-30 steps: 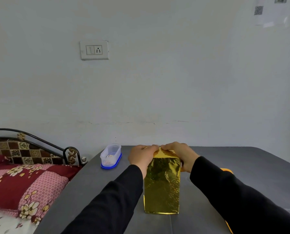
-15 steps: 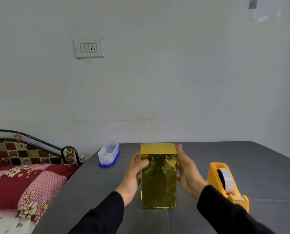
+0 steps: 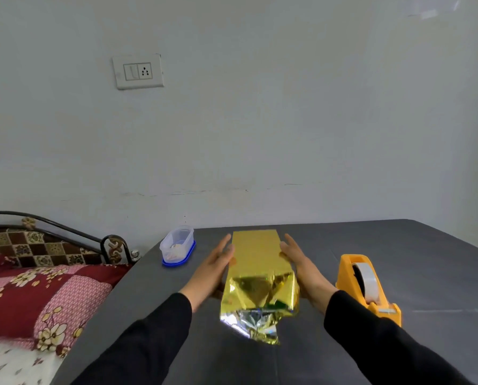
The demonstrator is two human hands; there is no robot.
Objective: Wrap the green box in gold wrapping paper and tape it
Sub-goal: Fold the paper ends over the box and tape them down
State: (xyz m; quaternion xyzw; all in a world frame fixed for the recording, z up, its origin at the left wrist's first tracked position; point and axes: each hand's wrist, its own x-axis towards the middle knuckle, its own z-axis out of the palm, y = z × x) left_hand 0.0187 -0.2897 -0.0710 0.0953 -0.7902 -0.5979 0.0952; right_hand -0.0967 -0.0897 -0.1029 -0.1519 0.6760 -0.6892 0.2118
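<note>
The box wrapped in gold paper [image 3: 255,257] lies flat on the grey table [image 3: 399,245], its long side pointing away from me. Its near end is loose: folded flaps and a crumpled silver-gold tail [image 3: 255,326] spread onto the table, with a sliver of green showing at the fold. My left hand [image 3: 214,266] lies flat against the box's left side, fingers straight. My right hand [image 3: 301,263] lies flat against its right side, fingers straight too. An orange tape dispenser [image 3: 368,287] with a clear tape roll stands to the right of my right arm.
A small clear plastic tub with a blue lid underneath [image 3: 178,250] sits near the table's far left corner. A bed with a red floral quilt [image 3: 37,295] and metal headboard stands left of the table. A white wall runs behind the table.
The box was standing upright and now lies on its side with the loose end toward me. My hands went from its top to flat on its two sides.
</note>
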